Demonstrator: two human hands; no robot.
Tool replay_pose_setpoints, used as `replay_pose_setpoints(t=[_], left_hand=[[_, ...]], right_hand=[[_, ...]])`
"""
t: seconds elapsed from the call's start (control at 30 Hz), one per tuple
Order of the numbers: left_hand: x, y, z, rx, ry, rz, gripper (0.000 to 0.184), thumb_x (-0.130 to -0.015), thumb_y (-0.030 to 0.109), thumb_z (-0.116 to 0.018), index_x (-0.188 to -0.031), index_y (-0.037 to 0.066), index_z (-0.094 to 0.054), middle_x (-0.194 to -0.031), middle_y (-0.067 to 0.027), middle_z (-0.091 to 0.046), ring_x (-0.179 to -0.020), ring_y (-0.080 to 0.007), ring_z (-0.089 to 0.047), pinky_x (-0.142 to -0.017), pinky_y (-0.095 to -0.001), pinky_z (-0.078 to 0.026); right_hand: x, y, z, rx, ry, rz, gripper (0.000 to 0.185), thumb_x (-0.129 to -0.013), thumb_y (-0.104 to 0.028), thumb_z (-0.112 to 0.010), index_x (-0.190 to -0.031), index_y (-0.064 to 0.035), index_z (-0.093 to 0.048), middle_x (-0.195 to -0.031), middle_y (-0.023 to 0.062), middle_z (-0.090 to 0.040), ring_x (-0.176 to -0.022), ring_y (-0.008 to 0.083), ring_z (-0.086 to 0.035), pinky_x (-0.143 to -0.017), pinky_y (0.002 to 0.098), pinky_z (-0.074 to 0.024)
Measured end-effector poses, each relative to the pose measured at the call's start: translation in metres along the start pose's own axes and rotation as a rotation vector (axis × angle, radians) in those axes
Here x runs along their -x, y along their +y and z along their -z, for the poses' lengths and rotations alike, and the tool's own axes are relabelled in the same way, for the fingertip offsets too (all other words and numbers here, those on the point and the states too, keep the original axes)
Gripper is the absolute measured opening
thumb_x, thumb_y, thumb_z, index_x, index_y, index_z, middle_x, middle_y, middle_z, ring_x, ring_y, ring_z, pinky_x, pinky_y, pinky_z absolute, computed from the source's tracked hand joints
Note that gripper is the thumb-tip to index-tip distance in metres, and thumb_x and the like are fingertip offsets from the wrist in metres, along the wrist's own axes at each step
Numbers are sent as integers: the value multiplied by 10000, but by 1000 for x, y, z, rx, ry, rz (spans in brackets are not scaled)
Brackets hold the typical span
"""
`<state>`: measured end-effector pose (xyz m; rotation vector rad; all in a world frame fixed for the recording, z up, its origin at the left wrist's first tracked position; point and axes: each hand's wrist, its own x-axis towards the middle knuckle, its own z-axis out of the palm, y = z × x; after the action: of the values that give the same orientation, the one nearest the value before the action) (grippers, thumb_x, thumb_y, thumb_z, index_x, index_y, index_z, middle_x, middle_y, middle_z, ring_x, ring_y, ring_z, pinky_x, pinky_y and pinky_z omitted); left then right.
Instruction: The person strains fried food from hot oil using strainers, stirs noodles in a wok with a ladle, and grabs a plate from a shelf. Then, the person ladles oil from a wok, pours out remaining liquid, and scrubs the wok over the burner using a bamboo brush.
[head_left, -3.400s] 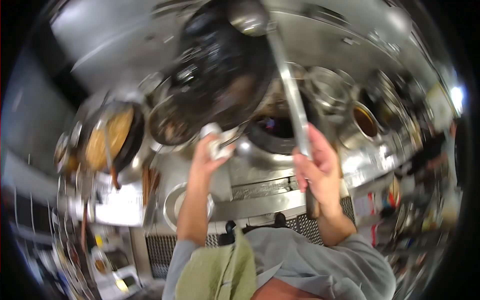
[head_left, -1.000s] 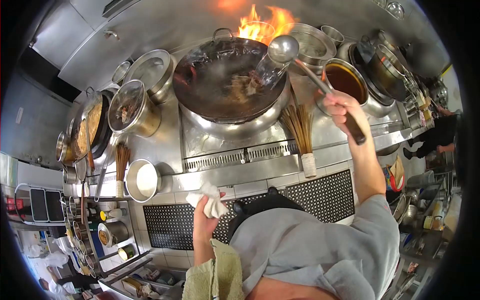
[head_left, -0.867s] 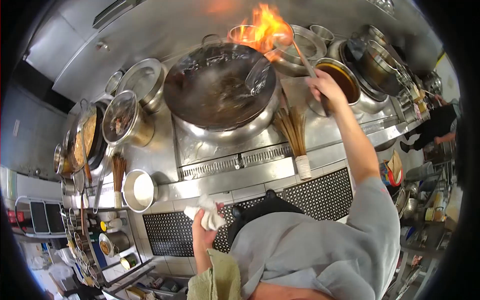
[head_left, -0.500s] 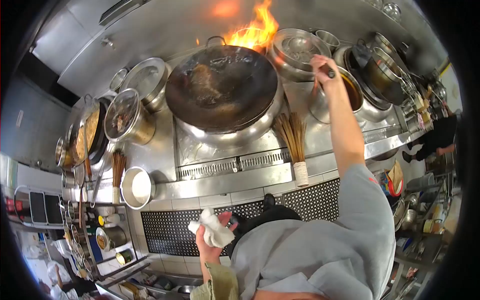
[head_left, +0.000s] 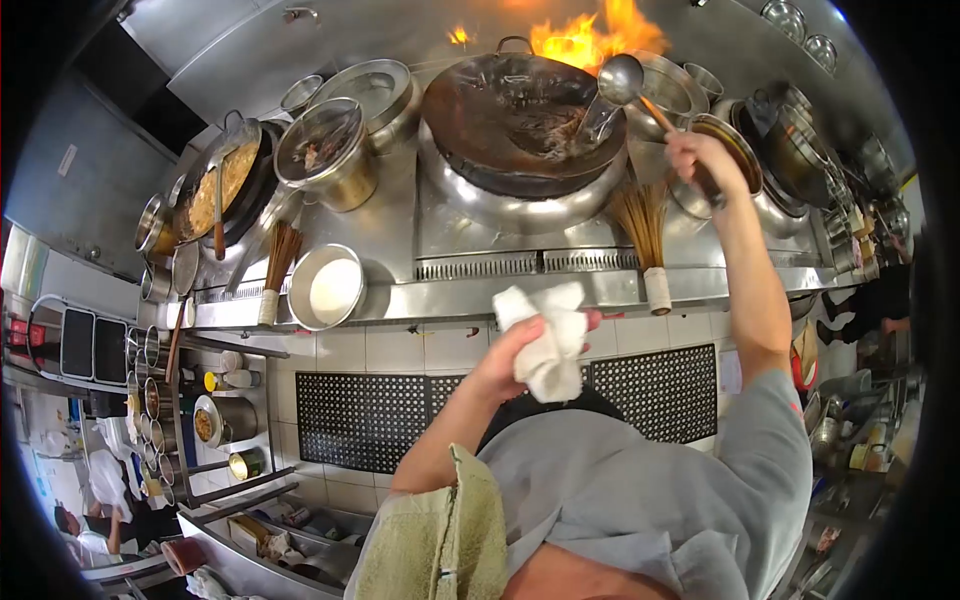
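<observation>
My right hand (head_left: 710,165) is wrapped round the wooden handle of a ladle (head_left: 621,80). The ladle's metal bowl is raised over the right rim of a large dark wok (head_left: 470,125), and liquid seems to stream down from it. Flames (head_left: 590,40) flare behind the wok. Dark liquid shows inside, on the right. A pot with a brownish rim (head_left: 735,140) is just behind my right hand. In front of my body, my left hand (head_left: 510,358) grips a folded white cloth (head_left: 552,345), away from the stove.
Bamboo brushes (head_left: 642,215) stand at the counter's front on both sides. A pot with white contents (head_left: 327,287), a strainer over a pot (head_left: 330,165) and a second wok with yellowish food (head_left: 225,185) are on the left. A perforated mat (head_left: 360,415) covers the floor.
My right hand has lifted the ladle into view and tilted it over the wok. My left hand has moved forward with the cloth. The camera view has shifted, and liquid in the wok has spread rightward.
</observation>
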<state>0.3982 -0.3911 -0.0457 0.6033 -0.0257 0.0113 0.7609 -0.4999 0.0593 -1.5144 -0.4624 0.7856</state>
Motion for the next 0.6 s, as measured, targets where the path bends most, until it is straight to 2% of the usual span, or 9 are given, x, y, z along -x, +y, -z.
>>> replay_pose_setpoints(t=[0.07,0.2,0.23,0.3,0.37,0.43,0.47,0.5,0.6], left_hand=[[-2,4,-9,-135,-16,8,685,-880,425,-500,-1369,-26,-338,-1386,-230,-410,-1267,-329,-432,-1060,-438,-346],[-12,24,-8,-426,133,19,447,-883,296,-555,-1188,-30,-530,-1028,-105,-642,-892,-184,-629,-794,-323,-508],[-12,34,-15,-415,156,-3,413,-873,273,-581,-1160,-23,-548,-985,-88,-644,-849,-167,-628,-749,-304,-509],[-5,55,-24,-451,133,-56,379,-863,239,-608,-1139,-17,-560,-940,-73,-641,-791,-150,-632,-672,-282,-517],[14,73,-15,-650,217,-24,366,-833,206,-643,-1116,-11,-560,-945,-73,-642,-796,-142,-631,-672,-277,-519],[36,79,-12,-856,289,-163,383,-781,162,-694,-1099,-5,-561,-931,-70,-648,-799,-137,-626,-688,-272,-514],[53,75,-9,-1007,342,-302,401,-751,140,-719,-1091,-4,-562,-918,-69,-650,-804,-136,-623,-700,-271,-512],[72,73,7,-1200,360,-362,464,-718,110,-737,-1125,-8,-547,-926,-69,-652,-831,-142,-616,-749,-291,-506],[174,42,59,-797,643,-201,613,-713,98,-732,-1243,-18,-448,-1104,-108,-609,-1005,-210,-601,-888,-367,-483]], right_hand=[[9,28,-34,336,63,27,206,-834,-145,-624,-963,-14,-532,-613,5,-529,-446,84,-465,-391,234,-393],[41,84,-118,351,312,271,511,-849,-235,-652,-1252,17,-464,-806,51,-589,-601,102,-547,-492,248,-462],[26,114,-137,385,422,571,570,-861,-254,-646,-1313,5,-414,-899,76,-587,-710,124,-556,-604,269,-475],[40,126,-197,243,403,801,618,-899,-297,-608,-1395,-46,-340,-1087,85,-555,-889,122,-548,-728,256,-479],[93,106,-242,-120,45,562,616,-930,-368,-550,-1421,-78,-315,-1233,75,-503,-1036,124,-512,-834,247,-440],[100,108,-251,-138,-228,572,608,-943,-460,-472,-1397,-68,-377,-1318,81,-467,-1209,171,-437,-1012,318,-343],[96,104,-231,122,-397,560,548,-951,-422,-482,-1363,-64,-431,-1321,101,-482,-1268,193,-394,-1028,340,-331],[93,109,-210,319,-292,591,525,-943,-394,-506,-1329,-40,-461,-1314,116,-493,-1257,221,-413,-1023,340,-340],[57,180,-75,1155,283,701,566,-831,-332,-656,-1291,-44,-494,-1184,188,-588,-1123,340,-536,-962,400,-428]])
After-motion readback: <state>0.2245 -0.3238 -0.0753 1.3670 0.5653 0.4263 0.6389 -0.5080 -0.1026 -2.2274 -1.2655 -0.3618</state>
